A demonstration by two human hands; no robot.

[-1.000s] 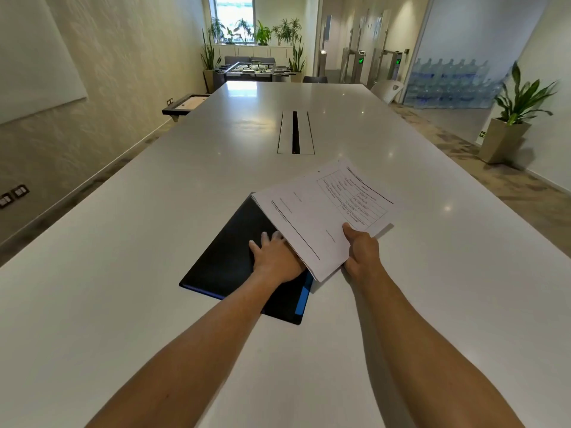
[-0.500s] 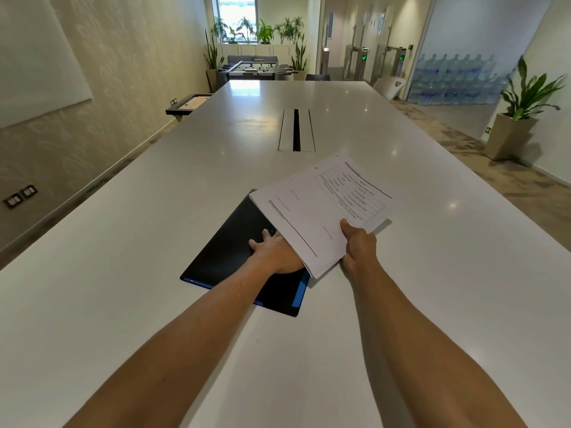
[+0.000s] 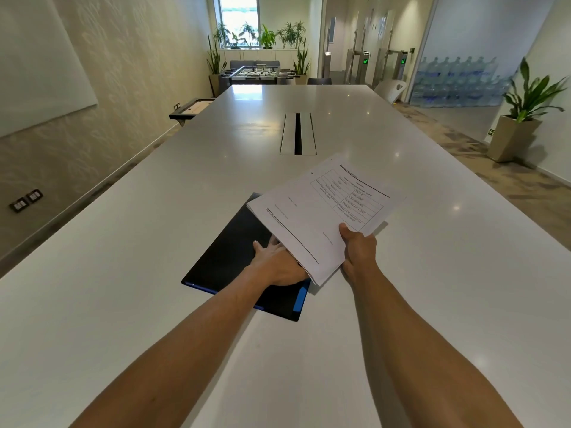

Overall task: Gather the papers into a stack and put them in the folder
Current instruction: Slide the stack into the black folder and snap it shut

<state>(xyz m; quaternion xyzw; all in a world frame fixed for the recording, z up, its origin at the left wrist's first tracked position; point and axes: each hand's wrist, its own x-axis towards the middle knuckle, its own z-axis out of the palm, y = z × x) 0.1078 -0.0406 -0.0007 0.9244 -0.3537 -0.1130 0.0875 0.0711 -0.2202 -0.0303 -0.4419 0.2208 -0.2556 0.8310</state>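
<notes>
Left hand [image 3: 279, 261]: palm down on the folder, thumb spread to the left; the fingers run forward under the papers and are mostly hidden, so how far they are spread cannot be told.
Right hand [image 3: 358, 253]: clamped on the near right corner of the papers, thumb on top, fingers curled beneath.
Folder [image 3: 228, 257]: dark cover with a blue strip along its near right edge; lies flat on the table, toward the near middle, turned at an angle to the table's edges, its far right part covered by the papers.
Papers [image 3: 321, 211]: a white stack with a printed table on the top sheet; held tilted, the near edge above the left hand and folder, the far part reaching right past the folder over the table.
Table [image 3: 154, 211]: long and white, running away from the person.
Slot [image 3: 298, 133]: dark cable opening between two metal flaps, on the table's centre line beyond the papers.
Plant [image 3: 522, 115]: potted, on the floor off the table's right edge.
</notes>
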